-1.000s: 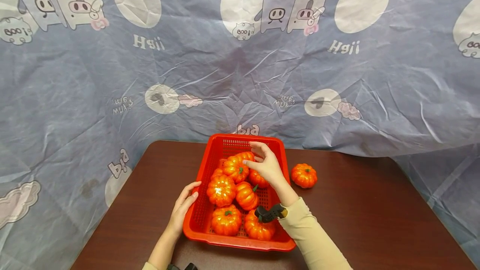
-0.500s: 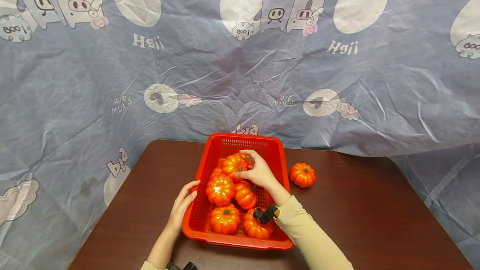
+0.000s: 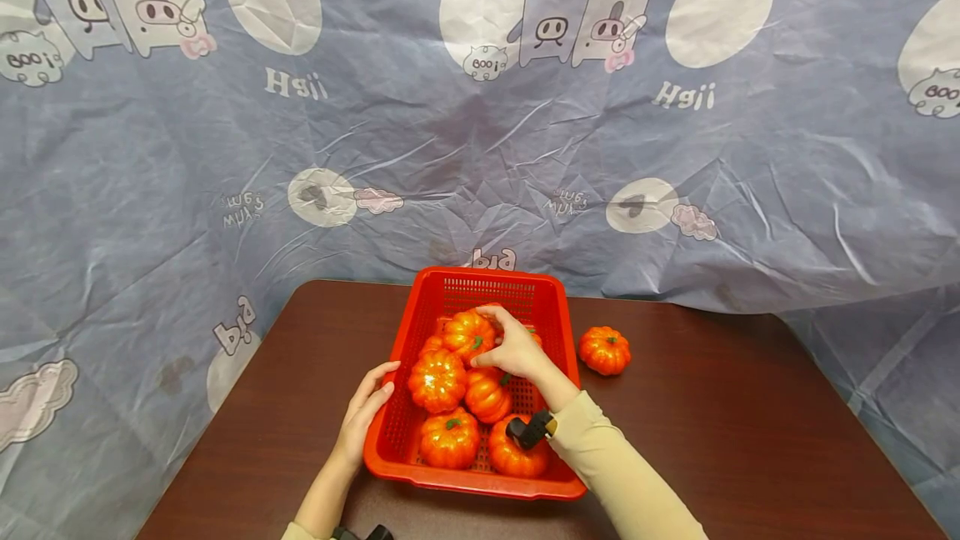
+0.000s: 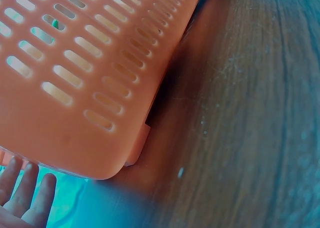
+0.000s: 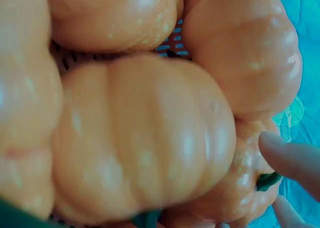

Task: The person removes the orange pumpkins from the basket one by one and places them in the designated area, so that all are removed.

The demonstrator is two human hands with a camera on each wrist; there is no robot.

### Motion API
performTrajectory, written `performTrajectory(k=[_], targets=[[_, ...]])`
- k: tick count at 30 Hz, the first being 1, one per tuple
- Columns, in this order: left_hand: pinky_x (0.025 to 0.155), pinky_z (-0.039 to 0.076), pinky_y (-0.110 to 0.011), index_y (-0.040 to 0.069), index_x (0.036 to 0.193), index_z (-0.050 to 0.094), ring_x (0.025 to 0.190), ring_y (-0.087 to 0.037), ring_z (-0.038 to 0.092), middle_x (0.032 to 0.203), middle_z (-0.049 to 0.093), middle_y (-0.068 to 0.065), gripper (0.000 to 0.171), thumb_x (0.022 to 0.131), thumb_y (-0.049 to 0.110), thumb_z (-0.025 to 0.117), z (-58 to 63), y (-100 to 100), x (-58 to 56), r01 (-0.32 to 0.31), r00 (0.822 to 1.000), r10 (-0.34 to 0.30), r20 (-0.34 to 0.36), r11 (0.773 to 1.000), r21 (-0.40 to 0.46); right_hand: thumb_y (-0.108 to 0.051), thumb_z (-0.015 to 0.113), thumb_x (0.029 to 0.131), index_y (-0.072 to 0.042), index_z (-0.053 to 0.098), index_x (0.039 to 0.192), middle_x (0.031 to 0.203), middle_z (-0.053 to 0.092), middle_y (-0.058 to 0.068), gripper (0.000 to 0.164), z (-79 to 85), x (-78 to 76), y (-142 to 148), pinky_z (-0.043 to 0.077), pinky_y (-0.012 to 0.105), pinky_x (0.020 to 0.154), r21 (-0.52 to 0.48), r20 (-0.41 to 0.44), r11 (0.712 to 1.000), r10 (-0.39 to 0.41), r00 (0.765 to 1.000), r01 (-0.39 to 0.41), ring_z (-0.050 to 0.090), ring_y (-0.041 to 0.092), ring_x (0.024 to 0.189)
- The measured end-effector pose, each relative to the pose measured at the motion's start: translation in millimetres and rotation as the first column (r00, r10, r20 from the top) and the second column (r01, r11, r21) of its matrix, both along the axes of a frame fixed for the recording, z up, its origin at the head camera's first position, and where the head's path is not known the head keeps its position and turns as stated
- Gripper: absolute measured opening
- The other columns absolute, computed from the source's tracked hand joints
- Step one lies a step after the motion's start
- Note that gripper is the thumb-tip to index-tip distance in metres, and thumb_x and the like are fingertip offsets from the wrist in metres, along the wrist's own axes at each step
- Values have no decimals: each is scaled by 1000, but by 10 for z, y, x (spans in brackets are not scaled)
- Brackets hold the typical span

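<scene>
A red slotted plastic basket (image 3: 472,486) holds several glossy orange pumpkins with green stems. My right hand (image 3: 521,354) reaches into it, thumb and fingers curved round a pumpkin (image 3: 463,333) on the heap. In the right wrist view, the thumb (image 5: 292,160) lies over the green-stemmed pumpkin (image 5: 245,158), and other fingertips show below it. Part of that grip is hidden. My left hand (image 3: 358,423) rests against the basket's left side with straight fingers. The left wrist view shows its fingertips at the edge of the basket wall (image 4: 50,133).
One more pumpkin (image 3: 604,351) sits on the dark brown table (image 3: 720,423), right of the basket. Pumpkins at the basket's near end include one (image 3: 448,438) beside another (image 3: 517,450) below my right wrist. A printed grey-blue cloth (image 3: 480,148) hangs behind the table.
My right hand has come down and left from above the heap onto the pumpkin. Some neighbouring pumpkins have shifted slightly toward me. The left hand stays at the basket's side.
</scene>
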State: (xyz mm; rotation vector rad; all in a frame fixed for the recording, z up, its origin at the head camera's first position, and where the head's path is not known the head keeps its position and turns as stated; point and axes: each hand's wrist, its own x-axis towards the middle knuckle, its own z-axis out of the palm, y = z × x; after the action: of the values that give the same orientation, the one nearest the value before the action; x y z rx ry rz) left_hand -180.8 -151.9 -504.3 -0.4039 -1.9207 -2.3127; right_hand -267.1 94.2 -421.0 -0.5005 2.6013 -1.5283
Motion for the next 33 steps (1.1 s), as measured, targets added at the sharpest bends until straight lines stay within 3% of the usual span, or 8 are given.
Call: performTrajectory(k=[7, 15, 24, 33], targets=[[84, 47, -28, -2, 132, 40, 102, -14, 53, 121, 49, -10, 37, 98, 12, 40, 0, 4, 4, 4, 1000, -4, 3, 1000, 7, 1, 82, 62, -8, 51, 129, 126, 53, 10, 74, -4, -5, 8, 45, 45, 86, 8, -39, 1000, 3, 999, -3, 51, 30, 108], [84, 47, -28, -4, 132, 39, 103, -14, 53, 122, 48, -9, 37, 99, 12, 40, 2, 8, 8, 9, 1000, -9, -10, 1000, 11, 0, 82, 65, -10, 50, 128, 123, 45, 15, 71, -6, 7, 8, 50, 38, 78, 23, -32, 999, -22, 999, 23, 50, 34, 109], [85, 47, -28, -3, 132, 39, 102, -14, 53, 121, 48, -10, 36, 99, 11, 39, 2, 6, 9, 15, 1000, -15, -8, 1000, 26, -7, 84, 66, -13, 51, 125, 124, 55, 11, 68, 23, 35, 32, 47, 44, 83, 71, -63, 997, -32, 998, 36, 56, 32, 105], [84, 47, -27, -4, 132, 40, 103, -14, 53, 121, 48, -10, 36, 99, 11, 40, 4, 11, 10, -1, 1000, 1, -21, 1000, 5, -19, 86, 65, -14, 56, 124, 117, 60, 9, 66, 47, 17, 57, 48, 41, 84, 86, -55, 993, -75, 996, 80, 59, 28, 99]])
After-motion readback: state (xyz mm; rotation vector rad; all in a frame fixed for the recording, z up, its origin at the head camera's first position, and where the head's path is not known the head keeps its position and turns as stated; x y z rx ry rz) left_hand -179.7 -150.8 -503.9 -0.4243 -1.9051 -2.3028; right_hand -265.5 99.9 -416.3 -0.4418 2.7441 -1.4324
